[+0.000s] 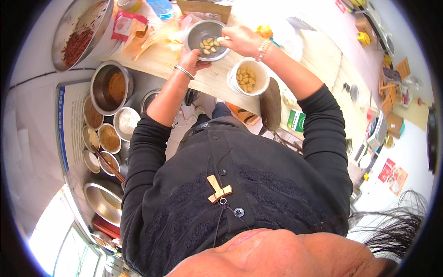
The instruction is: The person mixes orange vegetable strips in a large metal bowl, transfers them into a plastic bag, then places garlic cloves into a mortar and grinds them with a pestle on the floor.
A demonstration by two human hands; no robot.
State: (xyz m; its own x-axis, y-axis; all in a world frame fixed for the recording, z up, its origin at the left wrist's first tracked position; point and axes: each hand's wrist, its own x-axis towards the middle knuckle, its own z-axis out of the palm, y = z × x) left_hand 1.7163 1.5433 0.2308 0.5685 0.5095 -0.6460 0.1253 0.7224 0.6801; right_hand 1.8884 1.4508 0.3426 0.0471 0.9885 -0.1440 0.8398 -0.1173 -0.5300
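Note:
A metal bowl point(198, 33) on the wooden table holds several peeled garlic cloves point(208, 46). My left hand point(192, 61), with a silver bangle at the wrist, grips the near rim of this bowl, thumb at the rim and fingers beneath. Over the bowl's right edge is my right hand point(241, 41), its fingers closed on a pale thing point(223, 38) that looks like a garlic clove. A white plastic tub point(232, 85) with more peeled cloves point(246, 79) stands just below my right hand.
Left of the bowl lie papery husks point(147, 39) and a red packet point(126, 26). A large steel basin point(107, 17) holds dark red stuff. Several bowls of powders, one a deep steel pot point(98, 86), stand at the left. A dark stool seat point(270, 107) is beside the table edge.

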